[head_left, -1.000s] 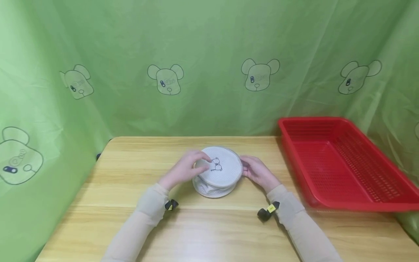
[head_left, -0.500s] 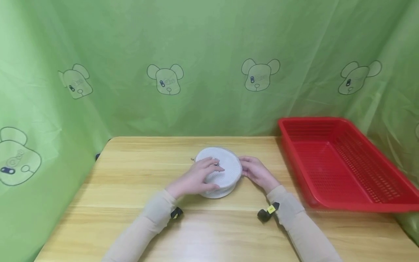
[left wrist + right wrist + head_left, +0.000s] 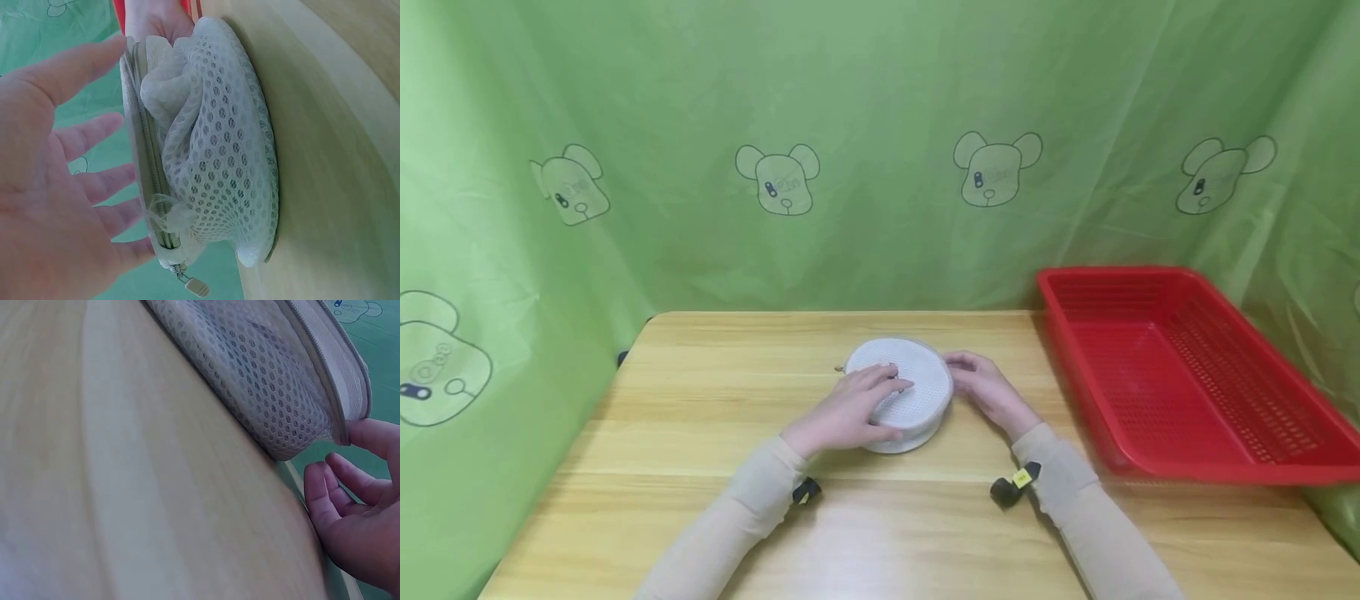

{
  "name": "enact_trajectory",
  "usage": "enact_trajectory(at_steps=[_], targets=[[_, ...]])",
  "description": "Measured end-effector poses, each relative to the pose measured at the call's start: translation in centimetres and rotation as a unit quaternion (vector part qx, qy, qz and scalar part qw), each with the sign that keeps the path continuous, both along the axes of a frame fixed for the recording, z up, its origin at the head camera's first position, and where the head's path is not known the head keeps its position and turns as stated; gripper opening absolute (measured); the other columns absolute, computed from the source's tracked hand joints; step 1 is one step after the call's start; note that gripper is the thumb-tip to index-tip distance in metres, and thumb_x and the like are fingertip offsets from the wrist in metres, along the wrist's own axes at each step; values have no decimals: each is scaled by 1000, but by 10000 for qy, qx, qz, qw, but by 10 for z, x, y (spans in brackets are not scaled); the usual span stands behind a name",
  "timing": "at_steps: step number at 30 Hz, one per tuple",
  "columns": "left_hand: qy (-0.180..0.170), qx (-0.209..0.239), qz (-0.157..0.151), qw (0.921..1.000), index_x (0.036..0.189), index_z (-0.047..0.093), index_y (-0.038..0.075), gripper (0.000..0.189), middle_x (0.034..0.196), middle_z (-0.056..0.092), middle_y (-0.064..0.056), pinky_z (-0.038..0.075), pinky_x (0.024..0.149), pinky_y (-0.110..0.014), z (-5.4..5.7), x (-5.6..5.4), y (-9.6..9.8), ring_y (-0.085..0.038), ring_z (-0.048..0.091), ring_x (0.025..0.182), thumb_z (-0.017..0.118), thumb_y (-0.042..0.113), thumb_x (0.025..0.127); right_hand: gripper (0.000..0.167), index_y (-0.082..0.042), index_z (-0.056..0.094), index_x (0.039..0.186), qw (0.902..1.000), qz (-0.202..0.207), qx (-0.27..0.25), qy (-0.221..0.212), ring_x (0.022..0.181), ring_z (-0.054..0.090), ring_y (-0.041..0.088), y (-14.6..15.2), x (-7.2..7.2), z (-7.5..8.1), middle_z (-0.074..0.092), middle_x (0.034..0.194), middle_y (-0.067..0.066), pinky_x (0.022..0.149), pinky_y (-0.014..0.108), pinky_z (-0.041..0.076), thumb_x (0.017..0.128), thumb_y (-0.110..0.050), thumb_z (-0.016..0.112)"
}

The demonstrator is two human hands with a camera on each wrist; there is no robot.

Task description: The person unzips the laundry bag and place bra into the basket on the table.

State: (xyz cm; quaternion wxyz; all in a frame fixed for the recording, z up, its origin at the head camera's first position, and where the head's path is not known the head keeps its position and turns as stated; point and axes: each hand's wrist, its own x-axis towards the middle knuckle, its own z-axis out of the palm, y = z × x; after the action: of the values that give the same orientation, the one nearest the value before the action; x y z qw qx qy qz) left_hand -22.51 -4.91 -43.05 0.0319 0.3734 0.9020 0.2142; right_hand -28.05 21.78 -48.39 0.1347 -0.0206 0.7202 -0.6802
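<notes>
A round white mesh laundry bag (image 3: 925, 400) sits on the table, its flat lid raised over a folded lower part. My left hand (image 3: 850, 408) lies over the top with fingers spread, covering most of the dark print there. In the left wrist view, fingertips meet the lid beside the zipper (image 3: 147, 150), and a zipper pull (image 3: 197, 287) dangles from the rim. At the bag's right edge is my right hand (image 3: 988, 392), loosely bent. The right wrist view has one finger of this hand (image 3: 365, 512) touching the rim, the thumb apart from it.
To the right stands a large red plastic basket (image 3: 1150, 467) with slotted sides. The wooden table (image 3: 700, 367) ends at the back against a green curtain (image 3: 880, 250) printed with bear faces; more curtain hangs at both sides.
My left hand has moved right, from the bag's left edge onto its top. The lid has shifted slightly left and sits more evenly over the base. The right hand has barely moved.
</notes>
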Motion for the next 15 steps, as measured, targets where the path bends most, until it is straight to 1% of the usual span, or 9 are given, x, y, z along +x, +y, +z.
enact_trajectory(at_steps=[6,8,15], targets=[[-2,-79,-19,10000,143,46,17,67,155,36,-15,24,118,-57,1,2,0,-36,31,145,71,41,86,51,6,49,132,9988,-10,434,237,98,60,7,1,-2,-2,62,116,7,87,20,52,87,-11,68],[-4,-122,-23,9999,143,46,16,66,154,37,-15,24,118,-57,2,3,0,-36,31,144,71,40,86,52,6,48,132,9984,20,469,312,99,59,8,1,-3,-3,61,118,10,87,20,51,87,-11,68],[-60,-245,1,9997,143,47,16,67,154,37,-15,24,118,-57,2,4,-1,-35,33,144,72,40,85,52,8,47,133,9973,131,571,445,100,57,8,2,-2,-4,60,118,13,89,20,48,86,-7,65]])
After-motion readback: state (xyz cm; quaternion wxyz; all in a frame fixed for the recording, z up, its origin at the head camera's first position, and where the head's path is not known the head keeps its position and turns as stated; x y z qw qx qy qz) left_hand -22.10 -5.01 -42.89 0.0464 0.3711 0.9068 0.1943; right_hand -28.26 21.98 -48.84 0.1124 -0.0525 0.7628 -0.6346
